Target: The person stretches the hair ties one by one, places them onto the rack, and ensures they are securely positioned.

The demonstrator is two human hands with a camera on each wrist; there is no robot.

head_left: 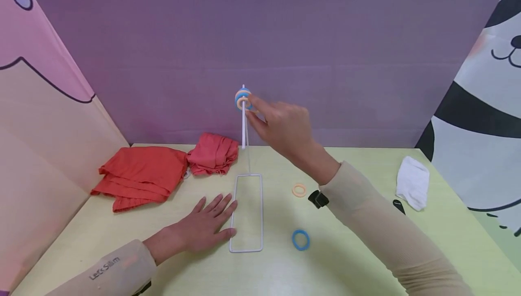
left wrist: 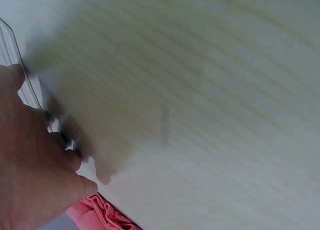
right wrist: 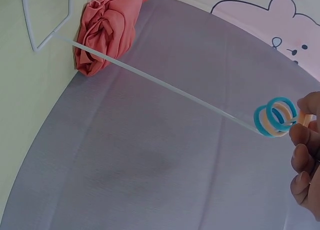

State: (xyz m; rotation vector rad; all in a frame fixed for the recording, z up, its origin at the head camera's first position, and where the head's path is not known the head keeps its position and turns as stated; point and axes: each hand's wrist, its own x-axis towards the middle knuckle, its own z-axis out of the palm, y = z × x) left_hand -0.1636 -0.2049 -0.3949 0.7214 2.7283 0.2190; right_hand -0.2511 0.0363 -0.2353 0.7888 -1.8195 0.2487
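Right hand (head_left: 281,122), peach ring (right wrist: 303,119) — in its pinch

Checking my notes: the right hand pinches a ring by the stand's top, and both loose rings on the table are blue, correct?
Not both: the head view shows one blue ring and one peach ring lying there. The rest stands.

Pale table (head_left: 346,266), red cloth (head_left: 148,171), bunched red cloth (head_left: 213,153), wire stand base (head_left: 262,214), orange ring (head_left: 293,190), blue ring (head_left: 294,240), white cloth (head_left: 413,183)
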